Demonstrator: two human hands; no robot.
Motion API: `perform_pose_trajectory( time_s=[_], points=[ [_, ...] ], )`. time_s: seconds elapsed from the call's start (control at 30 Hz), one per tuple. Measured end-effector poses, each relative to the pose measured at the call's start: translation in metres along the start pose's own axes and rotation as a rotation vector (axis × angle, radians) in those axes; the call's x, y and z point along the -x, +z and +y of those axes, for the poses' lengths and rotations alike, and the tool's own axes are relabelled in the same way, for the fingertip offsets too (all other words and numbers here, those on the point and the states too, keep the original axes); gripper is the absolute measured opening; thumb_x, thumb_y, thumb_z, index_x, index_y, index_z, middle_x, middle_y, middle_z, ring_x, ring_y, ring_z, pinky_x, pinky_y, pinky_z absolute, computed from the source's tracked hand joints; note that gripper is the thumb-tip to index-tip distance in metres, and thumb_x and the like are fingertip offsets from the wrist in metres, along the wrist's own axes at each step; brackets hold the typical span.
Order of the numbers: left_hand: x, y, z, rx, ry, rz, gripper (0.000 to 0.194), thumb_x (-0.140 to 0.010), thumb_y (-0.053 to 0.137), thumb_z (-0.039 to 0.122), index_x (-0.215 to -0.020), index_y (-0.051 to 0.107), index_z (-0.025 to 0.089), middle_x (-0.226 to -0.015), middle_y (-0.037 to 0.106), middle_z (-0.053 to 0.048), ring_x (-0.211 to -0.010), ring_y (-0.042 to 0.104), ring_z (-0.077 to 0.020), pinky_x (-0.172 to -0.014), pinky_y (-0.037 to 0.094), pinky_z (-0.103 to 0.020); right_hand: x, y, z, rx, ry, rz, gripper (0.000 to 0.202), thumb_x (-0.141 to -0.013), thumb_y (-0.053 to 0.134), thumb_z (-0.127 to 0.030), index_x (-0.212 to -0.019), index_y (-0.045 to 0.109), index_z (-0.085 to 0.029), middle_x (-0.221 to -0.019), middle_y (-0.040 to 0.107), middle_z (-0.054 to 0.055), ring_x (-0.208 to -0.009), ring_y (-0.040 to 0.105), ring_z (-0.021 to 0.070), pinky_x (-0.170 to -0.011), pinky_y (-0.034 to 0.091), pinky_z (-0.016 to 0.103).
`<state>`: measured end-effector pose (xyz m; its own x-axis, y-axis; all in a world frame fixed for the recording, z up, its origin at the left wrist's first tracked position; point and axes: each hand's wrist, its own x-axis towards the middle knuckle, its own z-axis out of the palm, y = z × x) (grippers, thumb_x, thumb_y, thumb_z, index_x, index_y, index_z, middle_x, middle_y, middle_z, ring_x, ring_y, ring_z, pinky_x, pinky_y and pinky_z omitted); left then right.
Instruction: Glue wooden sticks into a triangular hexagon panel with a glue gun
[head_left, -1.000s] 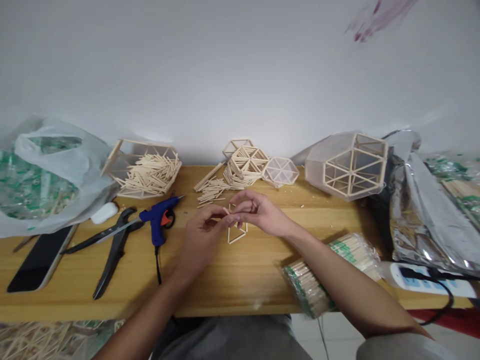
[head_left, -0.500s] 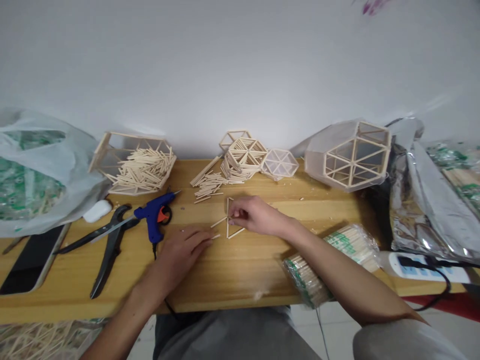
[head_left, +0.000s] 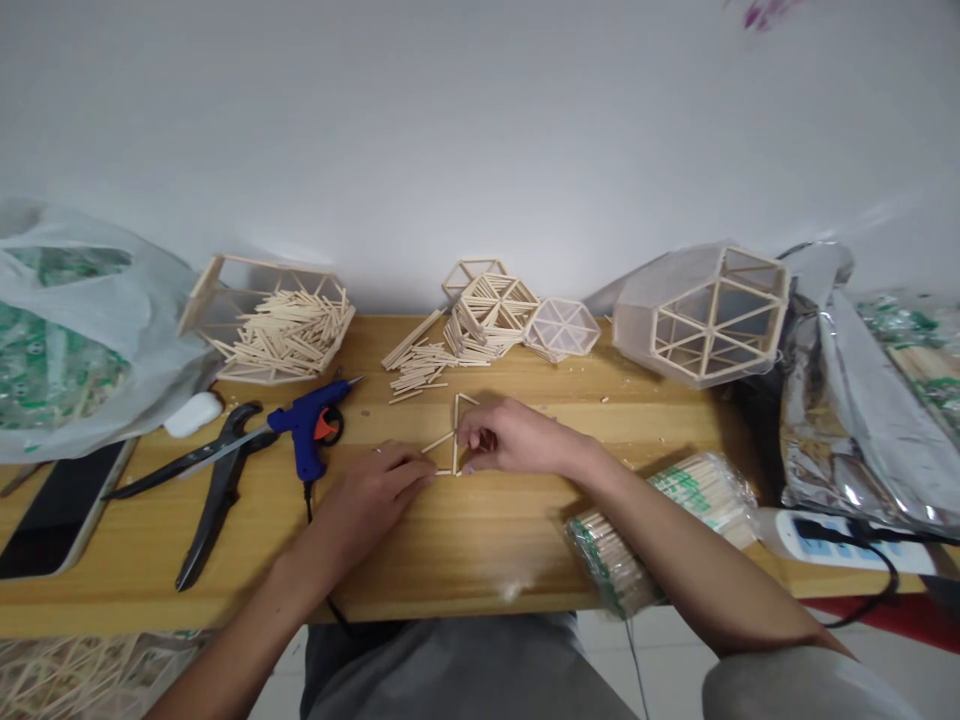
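Several thin sticks (head_left: 456, 440) lie joined or touching in a small angular figure on the wooden table. My left hand (head_left: 386, 485) rests at its left, fingertips pressed together on the end of a short stick (head_left: 444, 472) that reaches to the upright stick. My right hand (head_left: 510, 437) is at the right of the upright stick, its fingers bent and pinched near the lower end, hiding part of the figure. A second slanting stick (head_left: 438, 442) meets the upright one from the left. Behind are loose sticks (head_left: 420, 370) and stacked hexagonal stick frames (head_left: 499, 303).
A blue glue gun (head_left: 304, 425), black cutters (head_left: 217, 500) and a phone (head_left: 64, 510) lie at left. Wrapped sticks (head_left: 697, 495) lie by my right forearm. A stick-filled frame (head_left: 289, 335) and a large hexagonal frame (head_left: 705, 320) stand behind; a power strip (head_left: 855, 540) is at right.
My left hand has moved slightly right, bringing the short stick against the upright one. My right fingers have moved down toward the upright stick's lower end.
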<state>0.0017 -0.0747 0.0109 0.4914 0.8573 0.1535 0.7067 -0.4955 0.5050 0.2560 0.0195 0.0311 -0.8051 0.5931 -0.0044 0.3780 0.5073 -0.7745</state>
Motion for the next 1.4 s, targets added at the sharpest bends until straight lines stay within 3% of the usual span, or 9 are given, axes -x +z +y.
perform_pose_trajectory(
  time_s=[0.33, 0.57, 0.77, 0.97, 1.4],
  points=[
    [-0.006, -0.003, 0.002, -0.086, 0.05, -0.028, 0.016, -0.099, 0.061, 0.013, -0.098, 0.076, 0.02, -0.102, 0.075, -0.005, -0.094, 0.069, -0.0204, -0.082, 0.054, -0.033, 0.0, 0.0, -0.003, 0.03, -0.003, 0.007, 0.021, -0.078, 0.089, -0.012, -0.085, 0.07, -0.016, -0.077, 0.069, -0.002, -0.07, 0.059, 0.0124, -0.066, 0.039, 0.023],
    [-0.009, -0.007, 0.007, -0.126, 0.087, -0.068, 0.026, -0.096, 0.056, 0.002, -0.103, 0.075, 0.018, -0.103, 0.074, -0.006, -0.094, 0.067, -0.0216, -0.082, 0.053, -0.034, -0.001, 0.001, -0.002, 0.049, -0.009, 0.004, 0.02, -0.079, 0.088, -0.013, -0.085, 0.069, -0.016, -0.081, 0.069, 0.0, -0.075, 0.059, 0.0143, -0.068, 0.04, 0.024],
    [-0.01, -0.006, 0.007, -0.148, 0.093, -0.082, 0.028, -0.096, 0.053, 0.001, -0.104, 0.075, 0.018, -0.105, 0.074, -0.006, -0.096, 0.066, -0.0224, -0.083, 0.053, -0.035, -0.001, 0.001, -0.002, 0.058, -0.007, 0.0, 0.02, -0.08, 0.088, -0.013, -0.086, 0.07, -0.016, -0.08, 0.069, -0.001, -0.073, 0.059, 0.0135, -0.068, 0.039, 0.024],
    [-0.008, -0.004, 0.005, -0.164, 0.105, -0.066, 0.029, -0.096, 0.053, 0.002, -0.105, 0.074, 0.019, -0.107, 0.073, -0.007, -0.098, 0.065, -0.0227, -0.084, 0.052, -0.035, -0.002, 0.004, -0.003, 0.068, -0.04, 0.033, 0.011, -0.088, 0.081, -0.014, -0.085, 0.071, -0.017, -0.079, 0.068, 0.001, -0.075, 0.058, 0.0151, -0.071, 0.039, 0.026],
    [-0.008, -0.006, 0.006, -0.146, 0.117, -0.068, 0.033, -0.094, 0.052, -0.001, -0.107, 0.073, 0.021, -0.108, 0.073, -0.006, -0.1, 0.064, -0.0223, -0.087, 0.052, -0.036, -0.003, 0.01, -0.001, 0.109, -0.016, 0.058, 0.015, -0.088, 0.081, -0.014, -0.082, 0.068, -0.016, -0.077, 0.067, 0.001, -0.073, 0.054, 0.0151, -0.068, 0.036, 0.025]
  ],
)
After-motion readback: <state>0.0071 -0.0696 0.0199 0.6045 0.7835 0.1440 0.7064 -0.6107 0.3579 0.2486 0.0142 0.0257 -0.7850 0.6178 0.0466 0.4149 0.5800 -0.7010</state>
